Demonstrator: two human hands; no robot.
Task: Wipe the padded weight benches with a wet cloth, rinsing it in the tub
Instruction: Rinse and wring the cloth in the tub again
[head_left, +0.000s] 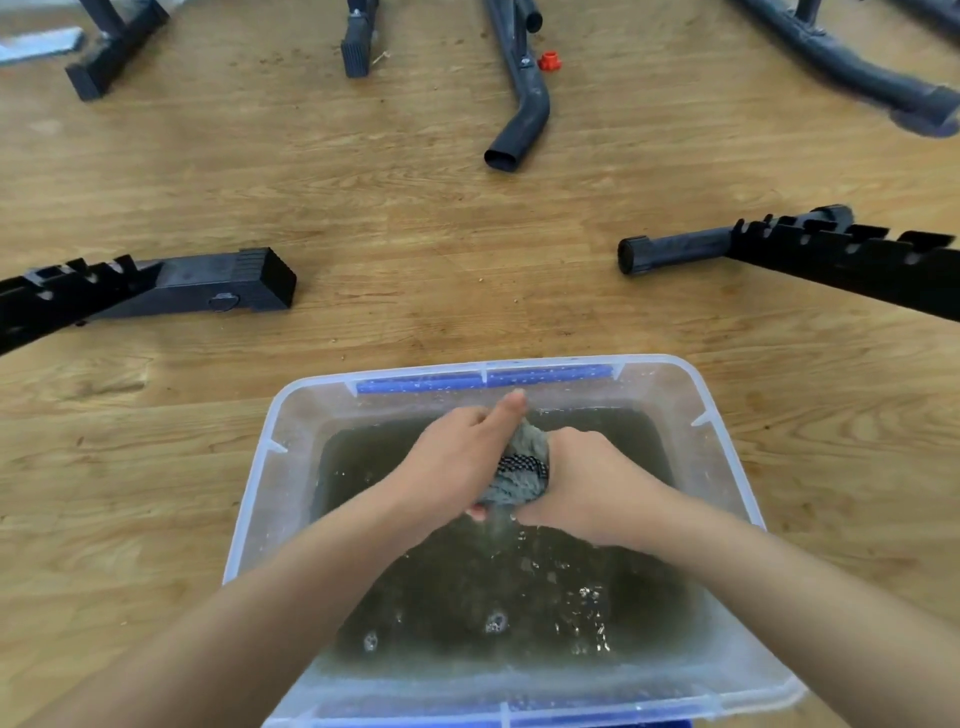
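Note:
A clear plastic tub (270, 467) with blue handles sits on the wooden floor just in front of me, holding murky dark water (519, 597). Above the water, both hands grip a bunched grey cloth (522, 470) with a dark dotted band. My left hand (452, 462) wraps its left side, thumb pointing up and away. My right hand (587, 483) clenches its right side. Water drips from the cloth and splashes on the surface below. No bench padding is in view.
Black metal bench legs lie on the floor: one at the left (171, 291) and one at the right (779, 254). Further back are a bent tube (524, 114), more black frame feet (358, 47), and a small orange part (549, 61).

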